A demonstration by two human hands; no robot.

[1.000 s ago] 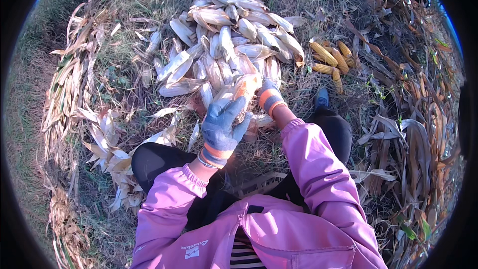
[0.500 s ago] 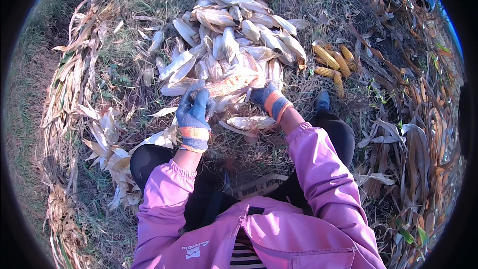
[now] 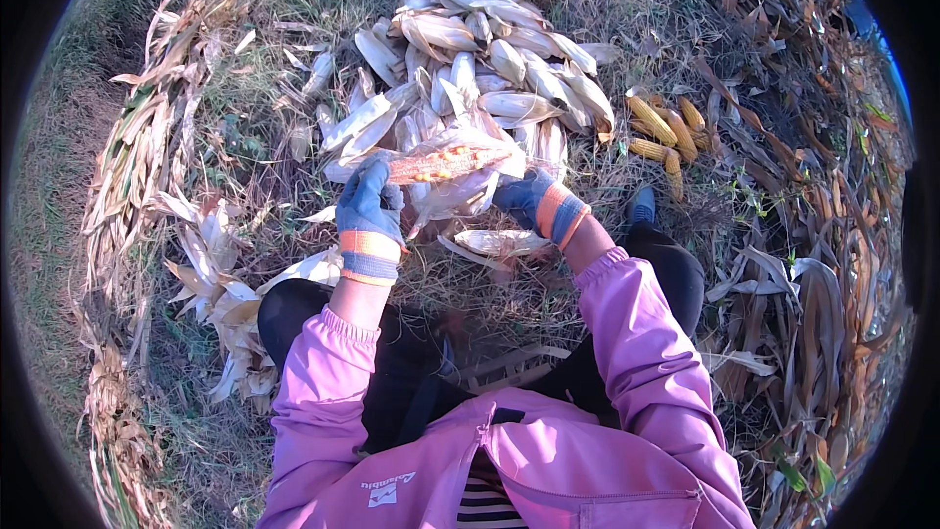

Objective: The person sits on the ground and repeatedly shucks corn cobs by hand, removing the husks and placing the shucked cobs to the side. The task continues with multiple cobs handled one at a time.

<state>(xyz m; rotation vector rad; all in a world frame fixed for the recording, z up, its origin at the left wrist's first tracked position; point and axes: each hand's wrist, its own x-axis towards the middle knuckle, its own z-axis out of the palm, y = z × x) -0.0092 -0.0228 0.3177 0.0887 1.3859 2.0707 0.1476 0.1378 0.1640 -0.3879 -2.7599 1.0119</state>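
Note:
Between my gloved hands I hold a partly husked corn ear (image 3: 443, 166), its reddish cob showing sparse yellow-orange kernels. My left hand (image 3: 369, 204), in a blue and orange knit glove, is closed on the ear's left end. At the other end my right hand (image 3: 529, 200) is closed around the husk base; its fingertips are partly hidden. Loosened pale husk (image 3: 460, 196) spreads behind and below the cob. Just beyond lies a heap of unhusked corn ears (image 3: 490, 64). One more ear in its husk (image 3: 501, 242) rests on the grass nearer me.
Several bare yellow corn ears (image 3: 671, 127) lie together at the right, beyond my shoe (image 3: 641, 206). Discarded husks (image 3: 220, 299) are piled at my left knee. Dry stalks (image 3: 147, 167) line the left side, with more stalks and leaves (image 3: 822, 304) along the right.
The husk has come further open, baring more of the cob and its kernels. My left hand's fingers have curled in around the ear's end; my right hand shifted slightly.

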